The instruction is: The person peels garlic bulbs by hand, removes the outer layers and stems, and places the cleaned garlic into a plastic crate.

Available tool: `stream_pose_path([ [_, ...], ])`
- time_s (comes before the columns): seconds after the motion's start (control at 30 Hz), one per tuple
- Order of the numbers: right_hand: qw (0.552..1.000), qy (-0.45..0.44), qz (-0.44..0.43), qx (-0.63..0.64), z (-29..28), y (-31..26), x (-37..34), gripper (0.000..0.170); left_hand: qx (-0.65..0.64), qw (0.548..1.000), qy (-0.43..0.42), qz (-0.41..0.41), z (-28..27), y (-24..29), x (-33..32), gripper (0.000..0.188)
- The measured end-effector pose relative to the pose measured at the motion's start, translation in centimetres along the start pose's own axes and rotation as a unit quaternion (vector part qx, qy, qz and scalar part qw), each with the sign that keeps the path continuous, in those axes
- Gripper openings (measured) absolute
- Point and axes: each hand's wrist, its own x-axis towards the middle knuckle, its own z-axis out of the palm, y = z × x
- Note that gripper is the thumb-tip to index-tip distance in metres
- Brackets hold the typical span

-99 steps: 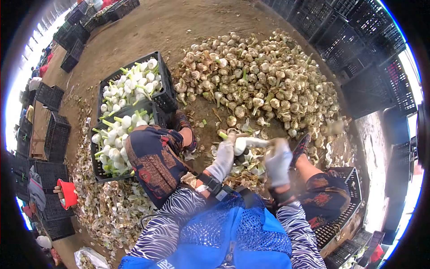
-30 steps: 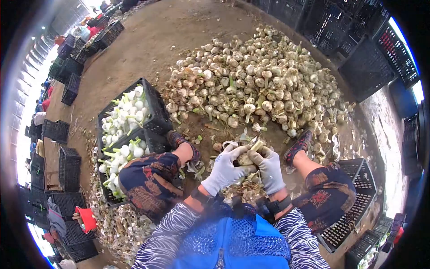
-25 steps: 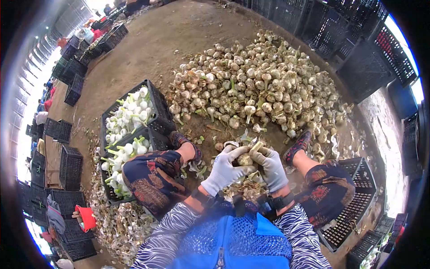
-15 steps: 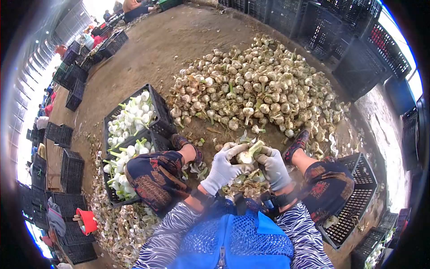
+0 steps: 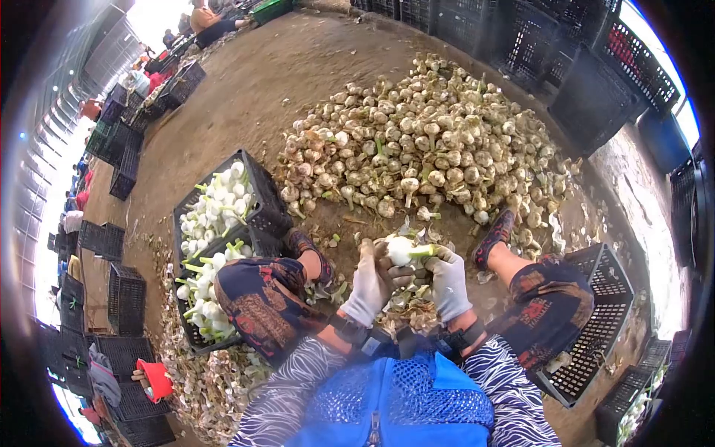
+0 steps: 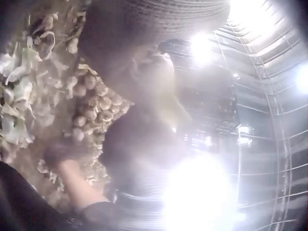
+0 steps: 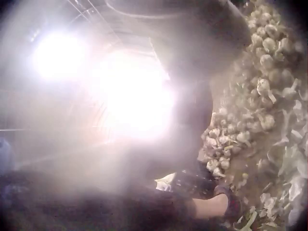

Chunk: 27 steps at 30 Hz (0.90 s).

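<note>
Brown earth floor (image 5: 320, 56) under a long shed roof; dark plastic crates (image 5: 596, 97) stacked along the upper right, more crates (image 5: 126, 298) down the left side, a red bucket (image 5: 154, 380) near them. At the far upper left another person (image 5: 207, 21) sits close to a green tub (image 5: 269, 10). A broad heap of soiled garlic (image 5: 424, 141) lies on the ground ahead of the wearer's feet. Between the spread knees, low over loose skins (image 5: 410, 316), both gloved hands meet at one white garlic bulb (image 5: 400, 251), held clear of the ground, green stem (image 5: 424, 251) pointing to the right. Left hand (image 5: 369, 283) grasps the bulb, fingers bent about its underside; right hand (image 5: 450, 284) pinches the stem end. Glove fingers stained dark. Beside the left knee, two black crates hold white bulbs with green stems: the farther crate (image 5: 268, 205) well filled, the nearer crate (image 5: 181, 316) partly hidden by the patterned trouser leg (image 5: 268, 302). A tipped black crate (image 5: 607, 313) lies by the right leg. Dry peelings (image 5: 212, 380) spread thickly at lower left. Both wrist views washed out by glare; finger detail there cannot be made out.
</note>
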Motion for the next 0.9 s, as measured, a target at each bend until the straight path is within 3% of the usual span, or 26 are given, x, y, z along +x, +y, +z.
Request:
stream_pose_path([
  [0.07, 0.999, 0.001, -0.007, -0.051, -0.3, 0.5, 0.2, 0.022, 0.218, 0.959, -0.066, 0.171, -0.3, -0.6, 0.2, 0.049],
  [0.13, 0.999, 0.007, -0.002, -0.049, 0.1, 1.3, 0.1, 0.019, 0.221, 0.941, -0.133, 0.218, -0.7, -1.9, 0.4, 0.085],
  [0.2, 0.999, -0.047, 0.018, 0.011, 0.3, 1.4, 0.1, 0.022, 0.445, 0.799, -0.114, 0.387, -1.5, -1.6, 1.4, 0.097],
  [0.23, 0.991, -0.117, 0.052, 0.025, -0.2, 1.0, -0.1, 0.022, 0.308, 0.88, -0.146, 0.332, -1.8, -2.3, 1.4, 0.092],
  [0.27, 0.991, -0.118, 0.053, 0.031, -0.2, 1.0, -0.1, 0.022, 0.313, 0.878, -0.145, 0.331, -2.4, -1.8, 1.4, 0.092],
  [0.33, 0.984, -0.142, 0.1, -0.025, 0.1, 0.9, 0.0, 0.018, 0.246, 0.933, -0.151, 0.215, -3.4, -0.6, 1.6, 0.075],
  [0.4, 0.985, -0.132, 0.103, -0.032, 0.3, 0.5, 0.1, 0.02, 0.223, 0.936, -0.144, 0.23, -2.5, 0.2, 0.8, 0.066],
  [0.47, 0.992, -0.105, 0.019, 0.073, -1.0, 0.9, 1.5, 0.022, 0.21, 0.948, -0.126, 0.201, -3.1, 1.0, 0.4, 0.065],
  [0.53, 0.997, -0.049, 0.051, -0.015, -2.2, -1.0, 2.3, 0.029, 0.229, 0.941, -0.125, 0.215, -2.1, 1.4, -0.8, 0.067],
  [0.57, 0.973, -0.019, -0.056, -0.225, -3.3, 0.3, 3.9, 0.027, 0.215, 0.951, -0.159, 0.158, -2.7, 1.5, -0.9, 0.069],
  [0.6, 0.892, 0.011, -0.159, -0.422, -3.6, 0.9, 4.8, 0.024, 0.199, 0.956, -0.193, 0.101, -3.2, 1.7, -0.9, 0.071],
  [0.63, 0.891, 0.012, -0.159, -0.424, -4.0, 1.6, 5.0, 0.024, 0.251, 0.946, -0.193, 0.074, -3.8, 2.0, -0.6, 0.074],
  [0.7, 0.727, 0.096, -0.2, -0.65, -3.2, 1.7, 4.4, 0.026, 0.233, 0.953, -0.159, 0.109, -2.9, 1.1, -0.4, 0.069],
  [0.73, 0.725, 0.094, -0.201, -0.652, -3.2, 1.6, 4.2, 0.026, 0.215, 0.958, -0.122, 0.145, -2.5, 1.0, -0.3, 0.065],
  [0.77, 0.712, 0.057, -0.162, -0.681, -3.1, 1.4, 3.8, 0.026, 0.27, 0.935, -0.109, 0.202, -2.4, 1.4, -0.2, 0.057],
  [0.8, 0.696, 0.018, -0.122, -0.707, -2.8, 1.2, 3.4, 0.026, 0.266, 0.936, -0.105, 0.204, -2.9, 1.6, 0.3, 0.057],
  [0.87, 0.678, -0.041, -0.099, -0.727, -2.1, 1.0, 2.4, 0.025, 0.018, 0.986, -0.009, 0.168, -4.4, 2.4, 1.7, 0.051],
  [0.9, 0.633, -0.168, -0.048, -0.755, -2.0, 1.2, 1.8, 0.028, -0.11, 0.988, -0.017, 0.104, -4.9, 3.3, 1.6, 0.048],
])
